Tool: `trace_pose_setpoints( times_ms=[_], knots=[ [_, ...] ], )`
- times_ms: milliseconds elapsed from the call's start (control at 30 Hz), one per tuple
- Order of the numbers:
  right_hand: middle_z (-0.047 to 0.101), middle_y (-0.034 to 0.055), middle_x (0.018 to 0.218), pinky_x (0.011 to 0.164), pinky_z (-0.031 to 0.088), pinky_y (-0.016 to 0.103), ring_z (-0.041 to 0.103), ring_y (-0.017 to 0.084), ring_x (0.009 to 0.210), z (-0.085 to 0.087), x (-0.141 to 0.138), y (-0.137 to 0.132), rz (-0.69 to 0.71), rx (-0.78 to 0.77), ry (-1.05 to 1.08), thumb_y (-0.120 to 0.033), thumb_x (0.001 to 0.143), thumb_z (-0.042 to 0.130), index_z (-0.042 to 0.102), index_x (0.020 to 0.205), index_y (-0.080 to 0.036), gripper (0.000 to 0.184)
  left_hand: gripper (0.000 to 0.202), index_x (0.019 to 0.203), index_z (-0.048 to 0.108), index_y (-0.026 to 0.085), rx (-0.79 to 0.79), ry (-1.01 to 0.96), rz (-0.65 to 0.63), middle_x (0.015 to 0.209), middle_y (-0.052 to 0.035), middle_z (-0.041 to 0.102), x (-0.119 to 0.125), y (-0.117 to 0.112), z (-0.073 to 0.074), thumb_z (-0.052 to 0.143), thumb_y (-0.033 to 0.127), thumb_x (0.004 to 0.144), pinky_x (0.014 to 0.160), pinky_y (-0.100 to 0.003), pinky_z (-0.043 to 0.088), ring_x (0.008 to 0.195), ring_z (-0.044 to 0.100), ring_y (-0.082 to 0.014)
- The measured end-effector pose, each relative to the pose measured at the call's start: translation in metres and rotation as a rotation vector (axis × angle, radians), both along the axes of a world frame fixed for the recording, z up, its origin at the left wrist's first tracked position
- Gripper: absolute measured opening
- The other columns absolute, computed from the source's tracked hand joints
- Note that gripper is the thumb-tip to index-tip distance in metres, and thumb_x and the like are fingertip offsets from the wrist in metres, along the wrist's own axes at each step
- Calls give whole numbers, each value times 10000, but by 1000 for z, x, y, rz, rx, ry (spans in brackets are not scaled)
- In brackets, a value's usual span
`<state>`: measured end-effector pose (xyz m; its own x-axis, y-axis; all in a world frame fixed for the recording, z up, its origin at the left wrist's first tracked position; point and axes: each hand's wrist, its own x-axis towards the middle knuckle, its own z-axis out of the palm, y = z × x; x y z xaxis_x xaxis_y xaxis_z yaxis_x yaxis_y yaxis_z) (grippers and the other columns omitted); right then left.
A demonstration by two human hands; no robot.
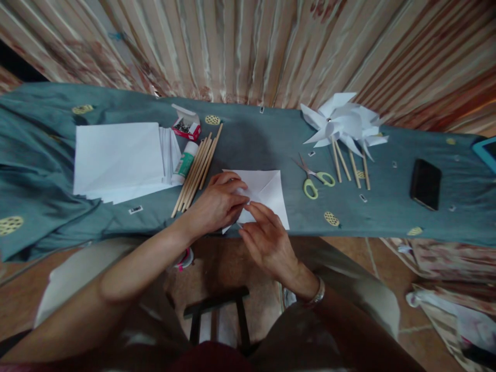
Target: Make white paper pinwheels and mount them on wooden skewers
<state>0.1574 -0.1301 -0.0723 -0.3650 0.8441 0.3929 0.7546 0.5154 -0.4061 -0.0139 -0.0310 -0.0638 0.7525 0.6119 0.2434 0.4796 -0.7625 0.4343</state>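
A white square sheet of paper (273,199) lies at the table's front edge, with crease or cut lines running in from its corners. My left hand (225,201) is closed on the sheet's left side, fingers bent towards its middle. From the front, my right hand (267,232) pinches the paper near the centre, its fingertips almost touching those of the left. The fingers hide the part of the sheet between them. To the right of the paper lie scissors (310,180) with green handles, blades apart. Several wooden sticks (199,170) lie just left of my left hand.
At left are a stack of white paper (118,160), a glue stick (185,163) and an open red box of small metal pins (187,124). Paper pinwheels (341,121) on sticks lie at the back right. Further right is a black phone or wallet (425,184).
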Motion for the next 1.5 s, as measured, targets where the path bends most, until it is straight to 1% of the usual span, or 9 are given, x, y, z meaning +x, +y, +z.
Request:
trace_pose_setpoints(
  times_ms=[133,233,400,567,700,867,1067,1233,1500],
  knots=[
    [528,134,1421,1111,424,507,419,282,1380,0,7,4,-78,-96,97,-231,946,525,657,882,-183,154,208,971,756,189,48,-36,22,1139,-99,683,0,0,-5,563,206,896,990,-479,421,1164,500,-286],
    [508,104,1446,1130,380,523,365,283,1419,-1,13,9,-143,-153,137,-278,931,556,662,846,-203,155,200,969,757,187,58,-34,18,1138,-102,683,0,0,-6,575,209,890,987,-490,419,1167,505,-295],
    [510,111,1443,1133,354,516,337,290,1439,-3,19,18,-220,-189,159,-272,883,632,681,829,-203,101,199,960,757,201,52,-39,20,1148,-88,683,0,1,-7,570,204,891,996,-498,405,1176,501,-297],
    [515,88,1444,1143,337,521,349,292,1433,-5,19,24,-260,-222,201,-287,862,656,693,803,-215,100,208,979,755,191,60,-51,13,1158,-96,682,0,1,-9,565,201,896,995,-497,409,1175,500,-297],
    [519,82,1440,1140,343,514,353,291,1430,-3,18,28,-279,-245,221,-285,851,665,697,782,-218,102,209,991,756,186,46,-57,13,1163,-105,680,-1,1,-9,573,207,891,989,-498,412,1169,504,-298],
    [529,103,1426,1141,340,497,348,295,1431,0,17,32,-284,-265,206,-277,831,689,700,772,-208,92,208,984,759,219,19,-64,32,1159,-86,679,0,0,-9,574,216,888,995,-489,409,1174,505,-288],
    [527,95,1434,1140,333,501,348,298,1431,-1,18,34,-280,-287,212,-274,824,690,689,766,-209,86,217,996,757,195,13,-56,21,1166,-101,678,0,0,-7,567,204,890,1000,-503,409,1180,503,-298],
    [530,103,1430,1134,340,505,354,300,1428,-2,18,34,-270,-276,219,-263,820,691,682,775,-208,71,217,987,755,205,11,-50,29,1162,-94,682,1,-1,-7,563,194,886,1003,-503,406,1185,503,-295],
    [540,95,1420,1127,350,514,364,309,1421,0,16,36,-281,-292,213,-250,799,719,677,757,-212,71,213,991,750,213,17,-42,31,1172,-86,682,1,-1,-8,561,212,894,1004,-496,402,1190,499,-293]
  ],
)
